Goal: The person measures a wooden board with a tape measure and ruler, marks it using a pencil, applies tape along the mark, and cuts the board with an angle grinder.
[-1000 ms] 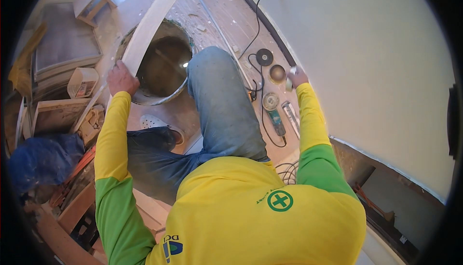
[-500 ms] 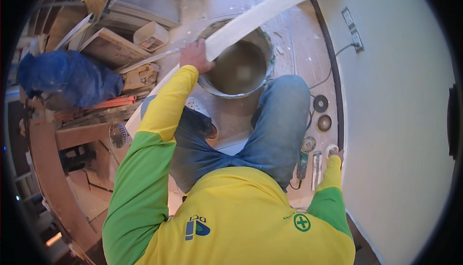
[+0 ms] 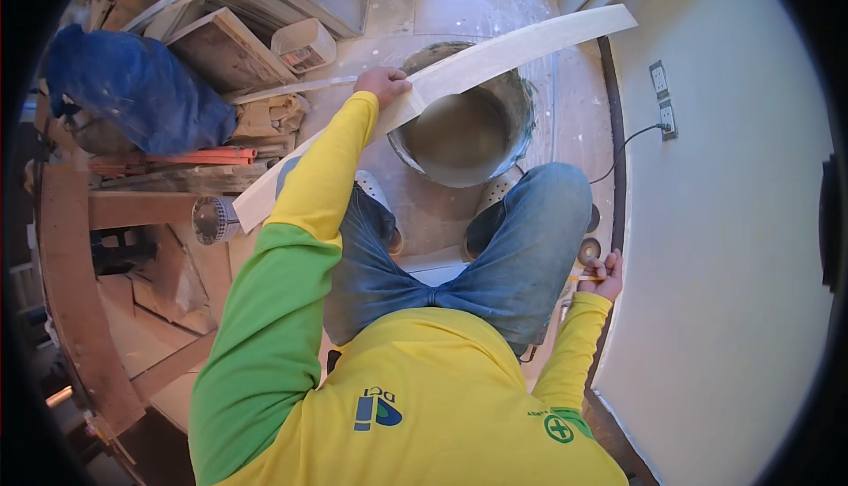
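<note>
My left hand (image 3: 383, 86) is closed on a long, pale, flat strip of board (image 3: 521, 49). The strip slants from beside my left leg to the far right, crossing over the rim of a large round bucket (image 3: 526, 132) with murky grey-brown liquid in it. A line or joint shows across the strip just right of my fingers. By the wall, beyond my right knee, my right hand (image 3: 604, 278) is turned partly palm-up with curled fingers. It pinches a thin yellowish stick that looks like a pencil (image 3: 585, 278).
Grinding discs (image 3: 590, 250) lie by my right knee. A black cord (image 3: 629, 140) runs from the wall outlet (image 3: 668, 120). Leftward are a blue bag (image 3: 146, 88), a white tub (image 3: 303, 45), orange-red pipes (image 3: 199, 156), a perforated can (image 3: 215, 220) and a wooden frame (image 3: 75, 292).
My right hand has come up and inward from the floor by the wall, and the pencil-like stick now shows in it. The view has shifted; my right leg now covers the angle grinder.
</note>
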Tool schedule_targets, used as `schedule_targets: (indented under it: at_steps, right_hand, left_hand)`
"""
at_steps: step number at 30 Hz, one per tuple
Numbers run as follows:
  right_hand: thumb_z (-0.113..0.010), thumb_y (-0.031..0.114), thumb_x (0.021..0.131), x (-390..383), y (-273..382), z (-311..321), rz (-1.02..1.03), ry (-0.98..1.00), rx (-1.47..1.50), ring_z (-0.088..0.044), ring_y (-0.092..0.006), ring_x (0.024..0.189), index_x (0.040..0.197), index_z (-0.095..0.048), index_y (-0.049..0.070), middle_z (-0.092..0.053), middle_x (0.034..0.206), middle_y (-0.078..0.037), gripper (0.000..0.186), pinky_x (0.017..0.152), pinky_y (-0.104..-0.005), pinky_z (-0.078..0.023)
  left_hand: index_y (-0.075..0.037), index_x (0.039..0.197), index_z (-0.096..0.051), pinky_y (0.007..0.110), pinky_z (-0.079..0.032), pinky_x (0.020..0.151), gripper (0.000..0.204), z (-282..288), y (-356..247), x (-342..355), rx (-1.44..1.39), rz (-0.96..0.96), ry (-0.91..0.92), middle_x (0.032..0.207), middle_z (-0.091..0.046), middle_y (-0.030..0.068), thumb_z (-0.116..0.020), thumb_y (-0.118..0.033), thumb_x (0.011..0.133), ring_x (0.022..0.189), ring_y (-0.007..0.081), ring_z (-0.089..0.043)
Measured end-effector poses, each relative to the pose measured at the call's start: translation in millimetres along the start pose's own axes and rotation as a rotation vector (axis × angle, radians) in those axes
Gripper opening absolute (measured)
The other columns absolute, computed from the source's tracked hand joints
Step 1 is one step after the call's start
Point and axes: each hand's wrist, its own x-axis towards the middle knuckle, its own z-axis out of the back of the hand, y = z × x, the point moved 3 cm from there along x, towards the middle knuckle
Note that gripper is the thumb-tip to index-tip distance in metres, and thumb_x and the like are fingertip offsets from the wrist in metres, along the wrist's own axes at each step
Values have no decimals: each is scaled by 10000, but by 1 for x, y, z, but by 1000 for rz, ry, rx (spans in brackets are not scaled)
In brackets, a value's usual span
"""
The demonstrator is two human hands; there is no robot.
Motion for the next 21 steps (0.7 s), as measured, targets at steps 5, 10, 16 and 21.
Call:
schedule_targets:
  at_steps: [5, 10, 16, 21]
  right_hand:
    - [-515, 293, 985, -27, -26, -37, -98, 90, -200, -433, -85, 461, 1103, -575, 48, -643, 724, -37, 278, 518, -270, -478]
    - [-472, 390, 988, 1, -2, -37, -146, 227, -305, -495, -170, 597, 1107, -571, 74, -573, 740, -30, 352, 563, -305, -456]
    - [-559, 303, 932, 55, 23, -35, 27, 48, -658, -488, -134, 585, 1191, -559, 85, -600, 873, -78, 338, 511, -291, -433]
    - [-571, 263, 925, 98, 22, 59, 76, -142, -921, -500, -128, 451, 1068, -615, 60, -601, 757, -74, 253, 391, -312, -417]
  left_hand:
    - [-144, 1057, -720, 358, -488, 877, 293, 2, 3, 6, 28, -6, -90, 1036, -697, 125, -668, -293, 810, 961, 280, -656]
    - [-138, 1057, -714, 359, -495, 879, 292, -2, 1, 23, 47, -64, -7, 1044, -699, 115, -636, -275, 812, 960, 277, -657]
    - [-62, 1026, -703, 338, -506, 816, 345, 1, 0, 19, 72, -173, 230, 927, -711, 111, -619, -261, 757, 864, 196, -666]
    - [-1, 1141, -647, 306, -472, 896, 408, -7, 14, 27, -81, -159, 198, 1069, -688, 128, -665, -242, 812, 973, 192, -642]
